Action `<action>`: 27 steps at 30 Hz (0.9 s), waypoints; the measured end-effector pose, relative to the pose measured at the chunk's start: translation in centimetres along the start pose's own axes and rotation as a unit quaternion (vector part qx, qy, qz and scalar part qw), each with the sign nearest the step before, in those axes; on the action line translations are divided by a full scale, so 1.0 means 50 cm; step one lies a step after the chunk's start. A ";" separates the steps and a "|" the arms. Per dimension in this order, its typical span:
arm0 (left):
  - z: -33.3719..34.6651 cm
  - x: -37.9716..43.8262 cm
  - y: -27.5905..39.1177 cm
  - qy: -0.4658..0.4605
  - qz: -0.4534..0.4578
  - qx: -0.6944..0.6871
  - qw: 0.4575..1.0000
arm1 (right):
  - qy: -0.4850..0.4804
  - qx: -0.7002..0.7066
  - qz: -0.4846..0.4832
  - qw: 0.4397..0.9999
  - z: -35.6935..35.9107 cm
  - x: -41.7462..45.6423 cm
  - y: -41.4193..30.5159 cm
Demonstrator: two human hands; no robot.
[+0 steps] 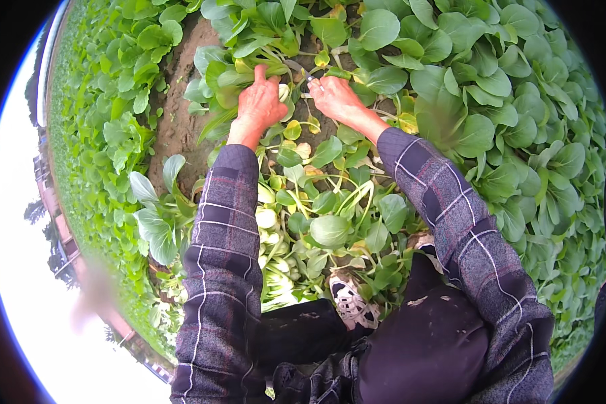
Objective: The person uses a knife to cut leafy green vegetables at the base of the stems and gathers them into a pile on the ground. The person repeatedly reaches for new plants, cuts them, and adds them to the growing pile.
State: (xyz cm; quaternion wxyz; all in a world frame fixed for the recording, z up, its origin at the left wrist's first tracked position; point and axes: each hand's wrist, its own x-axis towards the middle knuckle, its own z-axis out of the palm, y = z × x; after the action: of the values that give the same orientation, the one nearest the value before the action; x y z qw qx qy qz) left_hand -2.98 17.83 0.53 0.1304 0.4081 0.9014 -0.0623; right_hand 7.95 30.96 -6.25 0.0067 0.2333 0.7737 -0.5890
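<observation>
My left hand (261, 100) is at the base of a leafy green plant (227, 76), probably bok choy, its index finger stretched along the pale stalks. Leaves cover part of what its other fingers touch. To its right, my right hand (333, 96) is closed around the handle of a small knife or sickle (308, 77). The grey curved blade (295, 65) points up and left towards the stalks near my left hand. Yellowed leaves (293, 130) lie on the soil just below both hands.
Dense leafy greens (515, 116) stand on the right, with another row (126, 116) on the left beyond bare brown soil (182, 106). Harvested-looking pale bok choy heads (270, 237) lie by my left forearm. Loose leaves (331, 231) cover the ground before my shoe (351, 303).
</observation>
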 end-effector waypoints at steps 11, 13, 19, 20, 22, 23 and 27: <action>0.015 -0.022 0.004 0.007 -0.011 -0.036 0.999 | 0.038 0.004 0.000 0.999 0.025 -0.017 -0.012; 0.013 -0.023 0.007 0.005 -0.017 -0.039 0.999 | 0.070 0.022 -0.008 0.997 0.024 -0.035 0.001; 0.023 -0.026 0.005 0.015 -0.026 -0.050 0.998 | -0.009 0.020 0.005 1.000 -0.003 -0.030 0.005; 0.023 -0.022 0.008 0.015 -0.024 -0.052 0.998 | -0.010 0.013 0.005 1.000 -0.002 -0.024 0.004; 0.024 -0.024 0.005 0.013 -0.024 -0.054 0.998 | -0.036 -0.006 0.014 0.999 -0.005 -0.021 -0.003; 0.026 -0.025 0.005 0.011 -0.024 -0.054 0.998 | -0.059 -0.021 0.024 0.998 -0.009 -0.023 -0.005; 0.020 -0.030 0.002 -0.009 -0.036 -0.048 0.998 | -0.097 -0.047 0.022 0.994 -0.002 -0.053 -0.006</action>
State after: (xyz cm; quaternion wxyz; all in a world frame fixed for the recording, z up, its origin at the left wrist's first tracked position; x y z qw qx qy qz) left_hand -1.78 16.62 0.00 0.1556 0.3680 0.9163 -0.0272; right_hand 10.25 30.06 -5.20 0.1058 0.1919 0.7907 -0.5717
